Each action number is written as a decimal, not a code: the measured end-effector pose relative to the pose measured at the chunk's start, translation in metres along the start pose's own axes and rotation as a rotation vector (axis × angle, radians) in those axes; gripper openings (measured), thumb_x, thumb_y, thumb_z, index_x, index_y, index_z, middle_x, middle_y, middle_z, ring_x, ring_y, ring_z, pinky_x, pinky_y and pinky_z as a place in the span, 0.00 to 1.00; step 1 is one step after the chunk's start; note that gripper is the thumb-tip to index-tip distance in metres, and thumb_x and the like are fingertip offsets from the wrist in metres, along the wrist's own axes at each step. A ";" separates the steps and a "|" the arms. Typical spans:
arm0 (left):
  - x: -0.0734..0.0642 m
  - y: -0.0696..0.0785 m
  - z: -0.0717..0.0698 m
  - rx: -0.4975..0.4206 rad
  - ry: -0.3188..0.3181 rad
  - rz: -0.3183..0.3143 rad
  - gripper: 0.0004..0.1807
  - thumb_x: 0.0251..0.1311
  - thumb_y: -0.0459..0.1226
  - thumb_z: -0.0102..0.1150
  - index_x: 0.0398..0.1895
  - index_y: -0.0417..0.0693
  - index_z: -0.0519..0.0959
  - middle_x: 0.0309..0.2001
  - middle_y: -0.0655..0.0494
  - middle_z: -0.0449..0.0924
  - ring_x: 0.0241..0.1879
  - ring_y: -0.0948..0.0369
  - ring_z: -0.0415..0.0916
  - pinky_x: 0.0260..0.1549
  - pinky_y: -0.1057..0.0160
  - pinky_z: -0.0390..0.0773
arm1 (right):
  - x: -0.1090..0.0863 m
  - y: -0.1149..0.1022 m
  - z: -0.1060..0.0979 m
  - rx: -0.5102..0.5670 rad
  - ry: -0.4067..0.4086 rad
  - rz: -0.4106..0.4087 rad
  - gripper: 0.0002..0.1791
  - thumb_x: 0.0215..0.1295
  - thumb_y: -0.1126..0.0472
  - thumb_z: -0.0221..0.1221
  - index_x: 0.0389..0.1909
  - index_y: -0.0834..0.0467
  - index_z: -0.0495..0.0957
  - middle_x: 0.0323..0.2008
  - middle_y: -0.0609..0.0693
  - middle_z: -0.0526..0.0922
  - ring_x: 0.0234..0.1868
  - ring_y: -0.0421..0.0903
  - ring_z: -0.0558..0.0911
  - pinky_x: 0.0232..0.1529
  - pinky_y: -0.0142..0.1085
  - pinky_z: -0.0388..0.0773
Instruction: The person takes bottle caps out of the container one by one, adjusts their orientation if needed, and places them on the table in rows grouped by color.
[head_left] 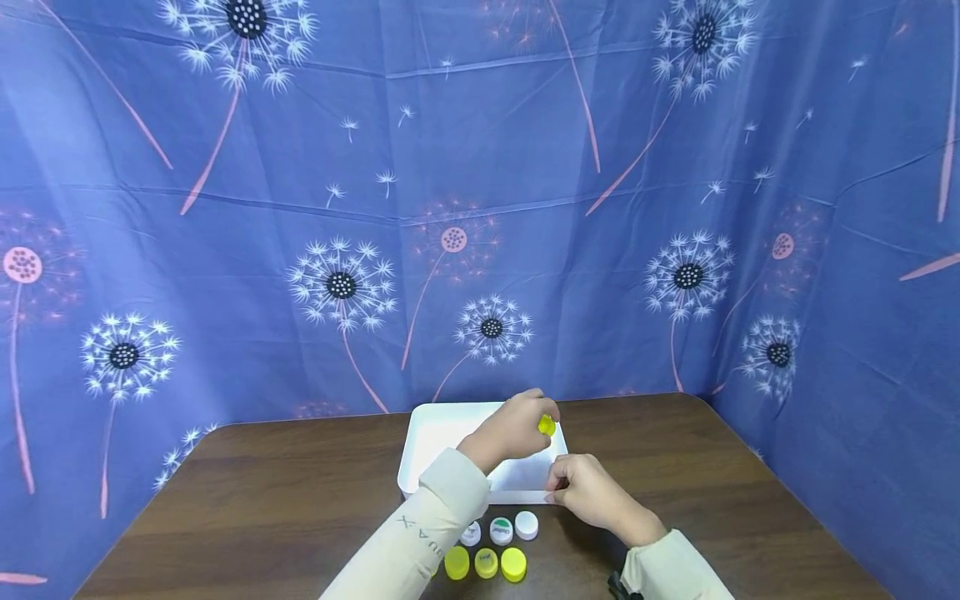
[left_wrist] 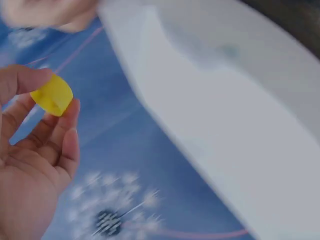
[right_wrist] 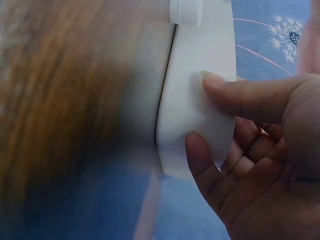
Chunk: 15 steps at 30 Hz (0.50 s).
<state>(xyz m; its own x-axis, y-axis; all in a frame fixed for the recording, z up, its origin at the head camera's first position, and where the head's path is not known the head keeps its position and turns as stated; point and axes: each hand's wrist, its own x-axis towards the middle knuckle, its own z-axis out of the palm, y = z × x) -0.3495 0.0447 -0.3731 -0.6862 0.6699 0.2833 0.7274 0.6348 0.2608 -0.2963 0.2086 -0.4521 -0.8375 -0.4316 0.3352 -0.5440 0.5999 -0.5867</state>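
A yellow bottle cap (head_left: 547, 425) is pinched between the thumb and fingers of my left hand (head_left: 516, 427), held above the right side of a white rectangular tray (head_left: 442, 425). The left wrist view shows the same cap (left_wrist: 54, 96) gripped at the fingertips of that hand (left_wrist: 37, 145), apart from the tray. My right hand (head_left: 592, 493) grips the tray at its near right corner. In the right wrist view, the thumb and a finger of this hand (right_wrist: 265, 135) lie against the outside of the white tray wall (right_wrist: 195, 110); its other fingers are partly hidden behind.
In front of the tray stand white caps (head_left: 527, 525), one with a green mark (head_left: 501, 531). Nearer lies a row of yellow caps (head_left: 513, 564), partly covered by the left sleeve (head_left: 420, 533). Behind the brown wooden table (head_left: 285, 492) hangs a blue dandelion-print cloth (head_left: 420, 167).
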 end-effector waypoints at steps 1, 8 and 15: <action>-0.005 0.003 -0.008 -0.020 0.014 0.015 0.15 0.53 0.32 0.67 0.46 0.47 0.83 0.42 0.58 0.78 0.35 0.65 0.70 0.33 0.73 0.72 | 0.000 0.000 0.000 0.001 -0.001 0.002 0.12 0.50 0.74 0.69 0.19 0.55 0.81 0.22 0.39 0.77 0.25 0.31 0.74 0.27 0.29 0.75; -0.054 0.010 -0.056 -0.150 0.122 0.047 0.12 0.53 0.30 0.67 0.40 0.49 0.79 0.37 0.61 0.79 0.38 0.65 0.74 0.39 0.71 0.77 | 0.000 -0.001 -0.001 -0.021 -0.021 0.033 0.12 0.52 0.75 0.68 0.20 0.55 0.82 0.22 0.40 0.77 0.24 0.32 0.74 0.27 0.30 0.75; -0.102 0.021 -0.063 -0.199 0.129 0.121 0.16 0.49 0.27 0.67 0.43 0.48 0.81 0.39 0.62 0.79 0.39 0.66 0.74 0.43 0.67 0.78 | 0.000 -0.002 -0.001 -0.030 -0.018 0.041 0.13 0.51 0.76 0.68 0.20 0.55 0.81 0.22 0.42 0.78 0.25 0.34 0.74 0.26 0.30 0.75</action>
<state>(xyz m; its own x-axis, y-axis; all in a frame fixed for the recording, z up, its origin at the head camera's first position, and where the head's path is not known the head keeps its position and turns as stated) -0.2638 -0.0347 -0.3388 -0.5971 0.6737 0.4355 0.7996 0.4563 0.3905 -0.2950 0.2082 -0.4498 -0.8583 -0.4178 0.2979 -0.5106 0.6370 -0.5775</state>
